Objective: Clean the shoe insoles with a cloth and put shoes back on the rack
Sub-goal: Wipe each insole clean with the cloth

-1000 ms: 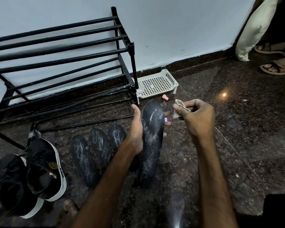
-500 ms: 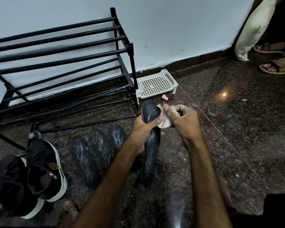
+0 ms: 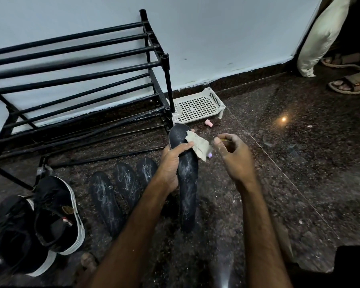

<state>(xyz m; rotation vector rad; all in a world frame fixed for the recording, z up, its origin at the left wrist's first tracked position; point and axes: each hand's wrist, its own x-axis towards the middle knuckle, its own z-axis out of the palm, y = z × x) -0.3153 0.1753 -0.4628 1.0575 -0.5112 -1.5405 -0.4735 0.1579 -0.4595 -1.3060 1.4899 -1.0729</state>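
Head view: my left hand [image 3: 170,161] grips the long black chalk-streaked insole [image 3: 187,183] near its middle, toe end up, with my thumb pinning the crumpled beige cloth [image 3: 200,145] against it. The insole looks light, bendy and dusty, so a mid-length grip seems steadiest. My right hand [image 3: 235,161] hovers just beside the cloth with its fingers loosely curled. I cannot tell whether they pinch anything.

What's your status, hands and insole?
Left hand grips insole, thumb pinning cloth on it. Right hand off cloth, hold unclear. Three dusty insoles on floor.
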